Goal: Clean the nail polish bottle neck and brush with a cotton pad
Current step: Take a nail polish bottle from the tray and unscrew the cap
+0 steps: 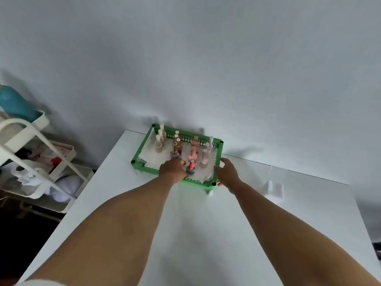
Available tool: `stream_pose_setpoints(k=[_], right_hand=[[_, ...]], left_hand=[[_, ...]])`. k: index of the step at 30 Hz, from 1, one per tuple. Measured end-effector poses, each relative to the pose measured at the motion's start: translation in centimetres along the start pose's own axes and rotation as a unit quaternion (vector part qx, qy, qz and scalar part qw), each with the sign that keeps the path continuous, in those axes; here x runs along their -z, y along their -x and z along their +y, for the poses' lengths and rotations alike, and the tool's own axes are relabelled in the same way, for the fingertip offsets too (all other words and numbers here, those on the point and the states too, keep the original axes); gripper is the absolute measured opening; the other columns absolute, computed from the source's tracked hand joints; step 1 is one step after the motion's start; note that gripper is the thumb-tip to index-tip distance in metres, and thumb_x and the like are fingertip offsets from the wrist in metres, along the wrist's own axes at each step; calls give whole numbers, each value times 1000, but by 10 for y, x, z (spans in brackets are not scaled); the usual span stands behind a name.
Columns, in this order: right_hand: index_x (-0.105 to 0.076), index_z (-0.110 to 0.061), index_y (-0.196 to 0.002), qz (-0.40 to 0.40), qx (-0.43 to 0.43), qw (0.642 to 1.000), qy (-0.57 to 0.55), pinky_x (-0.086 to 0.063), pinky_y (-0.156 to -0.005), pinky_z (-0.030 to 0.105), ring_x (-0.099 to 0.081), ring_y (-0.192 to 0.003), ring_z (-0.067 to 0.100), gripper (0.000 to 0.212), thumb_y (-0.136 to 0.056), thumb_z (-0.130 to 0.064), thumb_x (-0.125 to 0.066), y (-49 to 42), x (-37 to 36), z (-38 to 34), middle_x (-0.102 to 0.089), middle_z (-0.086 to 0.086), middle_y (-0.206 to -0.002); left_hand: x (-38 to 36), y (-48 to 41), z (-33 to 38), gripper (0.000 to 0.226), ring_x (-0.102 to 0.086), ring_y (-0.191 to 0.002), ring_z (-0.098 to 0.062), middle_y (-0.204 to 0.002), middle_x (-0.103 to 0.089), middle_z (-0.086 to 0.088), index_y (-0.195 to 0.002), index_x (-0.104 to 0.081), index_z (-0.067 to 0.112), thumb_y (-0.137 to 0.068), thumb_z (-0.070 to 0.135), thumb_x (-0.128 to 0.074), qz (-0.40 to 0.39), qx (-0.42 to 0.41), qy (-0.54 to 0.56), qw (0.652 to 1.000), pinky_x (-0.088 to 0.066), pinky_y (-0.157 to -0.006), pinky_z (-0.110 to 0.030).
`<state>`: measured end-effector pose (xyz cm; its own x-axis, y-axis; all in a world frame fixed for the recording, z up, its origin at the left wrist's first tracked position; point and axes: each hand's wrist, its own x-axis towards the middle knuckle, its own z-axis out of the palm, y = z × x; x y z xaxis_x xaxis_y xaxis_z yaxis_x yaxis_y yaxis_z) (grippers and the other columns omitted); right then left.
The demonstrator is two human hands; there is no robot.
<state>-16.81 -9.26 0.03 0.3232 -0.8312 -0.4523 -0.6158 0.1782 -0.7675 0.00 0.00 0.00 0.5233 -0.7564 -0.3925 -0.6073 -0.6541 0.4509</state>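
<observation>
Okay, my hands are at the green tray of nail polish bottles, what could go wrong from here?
1. The left hand reaches in among closely packed upright bottles; it could knock over the red-capped bottle or the gold-capped bottles beside it.
2. The right hand is against the side of the green tray, which stands on small legs; a push could slide or tip it.
3. The paper lining looks loose and could snag as a bottle lifts.

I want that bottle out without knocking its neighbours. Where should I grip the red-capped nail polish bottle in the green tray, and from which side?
Grip the red-capped nail polish bottle by its tall red cap, coming from above and the near side. It stands upright at the front of the green perforated plastic tray, with the left hand close beside it and other bottles crowded behind.
</observation>
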Motion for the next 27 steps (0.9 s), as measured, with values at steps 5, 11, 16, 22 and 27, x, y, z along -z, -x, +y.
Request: stream_pose_setpoints(k=[5,11,16,22,27], right_hand=[[-40,-20,-144,13,0,1000,5,-55,-58,35,-64,-73,27,48,-96,-19,-50,-5,-1,9,-70,14,-103],[-42,-18,-143,20,4,1000,-4,-58,-61,38,-65,-75,29,48,-97,-18,-51,-9,-3,10,-69,17,-110],[-41,-15,-143,66,-2,997,37,-53,-91,43,-66,-104,32,50,-97,-32,-48,-3,-3,5,-66,13,-122],[-59,-10,-73,106,66,985,121,-43,-59,32,-60,-72,25,68,-88,-71,-32,20,5,-11,-64,3,-70],[-47,-15,-55,78,119,960,241,-36,-55,29,-57,-63,22,71,-82,-79,-32,43,10,-24,-55,1,-58]], left_hand=[[-4,-6,0,42,-62,-107,-28,-119,-68,-6,-120,-62,29,-80,37,-72,-6,-19,-27,999,-46,-98,-38],[-10,-6,-5,36,-64,-103,-28,-113,-70,-5,-114,-66,28,-82,43,-69,14,-37,-30,999,-47,-95,-39],[-9,0,-7,30,-68,-89,-24,-96,-74,-1,-94,-70,24,-73,45,-76,35,-53,13,998,-52,-80,-31],[-2,16,2,19,-68,-85,-17,-90,-74,3,-82,-67,25,-69,24,-80,23,-94,60,993,-51,-77,-28],[2,34,20,19,-66,-82,-15,-87,-72,4,-86,-66,23,-70,22,-77,18,-134,53,989,-53,-77,-31]])
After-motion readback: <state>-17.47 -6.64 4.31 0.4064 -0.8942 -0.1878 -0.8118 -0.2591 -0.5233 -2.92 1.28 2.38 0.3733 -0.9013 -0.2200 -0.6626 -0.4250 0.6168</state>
